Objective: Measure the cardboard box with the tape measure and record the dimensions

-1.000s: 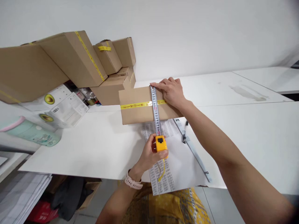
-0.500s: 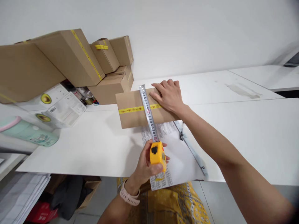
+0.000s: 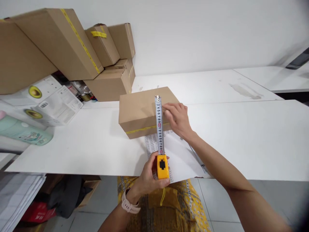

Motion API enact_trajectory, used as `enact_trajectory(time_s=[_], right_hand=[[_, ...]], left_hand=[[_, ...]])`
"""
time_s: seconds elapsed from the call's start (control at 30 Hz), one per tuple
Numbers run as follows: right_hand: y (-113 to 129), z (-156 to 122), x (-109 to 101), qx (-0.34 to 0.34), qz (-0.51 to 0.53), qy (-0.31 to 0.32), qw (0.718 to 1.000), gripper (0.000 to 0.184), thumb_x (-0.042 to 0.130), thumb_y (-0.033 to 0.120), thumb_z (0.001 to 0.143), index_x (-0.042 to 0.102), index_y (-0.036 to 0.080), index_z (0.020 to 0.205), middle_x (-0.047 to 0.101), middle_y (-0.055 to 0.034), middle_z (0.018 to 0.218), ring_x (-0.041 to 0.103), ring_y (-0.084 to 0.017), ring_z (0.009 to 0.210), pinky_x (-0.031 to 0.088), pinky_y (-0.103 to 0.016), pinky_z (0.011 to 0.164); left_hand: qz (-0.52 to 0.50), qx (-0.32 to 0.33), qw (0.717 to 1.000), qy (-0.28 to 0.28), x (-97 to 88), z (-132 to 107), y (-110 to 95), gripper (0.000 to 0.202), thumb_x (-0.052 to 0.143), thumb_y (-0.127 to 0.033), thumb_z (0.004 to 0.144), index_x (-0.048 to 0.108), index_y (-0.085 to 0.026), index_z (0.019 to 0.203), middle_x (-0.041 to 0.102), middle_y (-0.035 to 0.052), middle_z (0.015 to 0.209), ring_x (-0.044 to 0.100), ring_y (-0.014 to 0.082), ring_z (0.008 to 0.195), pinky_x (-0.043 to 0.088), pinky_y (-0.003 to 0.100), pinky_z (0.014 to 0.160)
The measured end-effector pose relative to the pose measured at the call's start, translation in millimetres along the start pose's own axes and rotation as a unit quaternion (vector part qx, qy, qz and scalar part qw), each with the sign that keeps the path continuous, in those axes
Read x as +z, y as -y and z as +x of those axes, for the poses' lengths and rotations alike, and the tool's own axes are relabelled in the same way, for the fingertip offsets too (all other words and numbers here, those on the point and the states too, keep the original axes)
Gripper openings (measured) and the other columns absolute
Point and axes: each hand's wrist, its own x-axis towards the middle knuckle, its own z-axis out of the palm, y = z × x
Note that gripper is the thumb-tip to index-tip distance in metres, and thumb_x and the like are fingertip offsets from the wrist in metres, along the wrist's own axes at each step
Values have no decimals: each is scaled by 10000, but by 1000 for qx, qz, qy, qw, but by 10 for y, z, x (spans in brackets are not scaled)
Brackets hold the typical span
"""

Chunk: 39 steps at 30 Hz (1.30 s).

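A small cardboard box [image 3: 138, 109] with a yellow tape stripe along its near side rests on the white table [image 3: 241, 135]. My left hand [image 3: 149, 175] is closed round a yellow tape measure [image 3: 162, 166]. Its metal blade [image 3: 158, 124] runs up from the case and across the box. My right hand [image 3: 177, 117] lies on the box's right end just beside the blade, fingers bent against the cardboard. A printed paper sheet [image 3: 178, 154] lies under the box's near edge.
Several taped cardboard boxes [image 3: 62, 42] are stacked at the back left. Below them are white cartons with avocado logos [image 3: 45, 103] and a mint-green bottle [image 3: 21, 132] on its side. A ruler [image 3: 201, 164] lies on the sheet. Bags and papers sit under the table at left.
The box has been tipped over, so the yellow tape stripe now faces me instead of lying on top. My right hand slid to its right end; the tape measure stayed extended over it.
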Motion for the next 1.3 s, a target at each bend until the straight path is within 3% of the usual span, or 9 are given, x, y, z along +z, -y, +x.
enact_trajectory(time_s=[0.23, 0.37, 0.5, 0.67, 0.87, 0.97, 1.03, 1.17, 1.3], right_hand=[[267, 296, -482, 111, 327, 12, 939, 534, 457, 643, 991, 560, 318, 1401, 685, -34, 1039, 660, -192, 888, 569, -420, 837], [318, 375, -565, 113, 397, 76, 908, 457, 674, 571, 904, 670, 291, 1265, 628, 1, 846, 649, -164, 793, 572, -334, 708], [352, 259, -545, 143, 410, 47, 900, 356, 741, 476, 879, 720, 264, 1164, 608, 27, 731, 568, -111, 619, 522, -260, 562], [562, -334, -386, 149, 371, 66, 914, 202, 723, 385, 899, 756, 268, 1060, 691, 5, 748, 631, -138, 627, 540, -287, 565], [511, -981, -229, 19, 222, 75, 972, 127, 621, 219, 938, 725, 269, 990, 736, -12, 739, 609, -145, 563, 472, -297, 525], [165, -920, -298, 124, 70, 28, 989, 226, 564, 345, 963, 629, 245, 771, 636, -7, 593, 534, -151, 497, 385, -305, 512], [-102, -806, -340, 238, -55, 43, 969, 274, 519, 434, 970, 565, 238, 784, 640, -20, 638, 553, -173, 549, 369, -310, 561], [-440, -697, -319, 310, -171, 180, 918, 324, 505, 533, 948, 550, 217, 1003, 695, -60, 780, 621, -245, 685, 352, -307, 590], [-482, -765, -238, 286, -197, 250, 904, 326, 471, 437, 960, 550, 183, 1147, 722, -124, 926, 658, -289, 797, 393, -338, 612]], left_hand=[[37, 2, 998, 44, -58, 3, 28, 761, 884, -303, 646, 491, -238, 1294, 598, 115, 1274, 639, 253, 1043, 533, 338, 844], [68, 3, 996, 60, -102, -24, 65, 811, 891, -272, 634, 471, -240, 1327, 593, 126, 1304, 615, 268, 1093, 525, 343, 858], [75, 3, 995, 63, -87, -47, 68, 915, 892, -269, 641, 402, -253, 1414, 579, 139, 1341, 603, 273, 1121, 522, 354, 875], [68, 26, 997, 24, -15, -39, 54, 1114, 878, -258, 668, 183, -304, 1537, 575, 118, 1304, 613, 248, 1066, 528, 377, 890], [65, 53, 996, -13, 17, -27, 76, 1044, 861, -268, 687, 215, -288, 1507, 576, 102, 1233, 622, 271, 1067, 535, 395, 887], [68, 57, 996, -15, 32, -39, 76, 1013, 860, -267, 697, 234, -285, 1493, 605, 101, 1212, 643, 258, 1034, 550, 389, 872], [106, 86, 990, -29, 21, -44, 35, 971, 852, -255, 717, 256, -282, 1483, 619, 106, 1216, 652, 260, 1059, 552, 407, 913], [254, 270, 921, -119, -127, 21, -295, 916, 877, -298, 729, 326, -272, 1461, 560, 151, 1349, 628, 313, 1197, 539, 478, 1000], [430, 428, 763, -223, -383, 250, -967, 941, 861, -358, 781, 302, -274, 1534, 460, 141, 1497, 556, 345, 1314, 553, 502, 1020]])
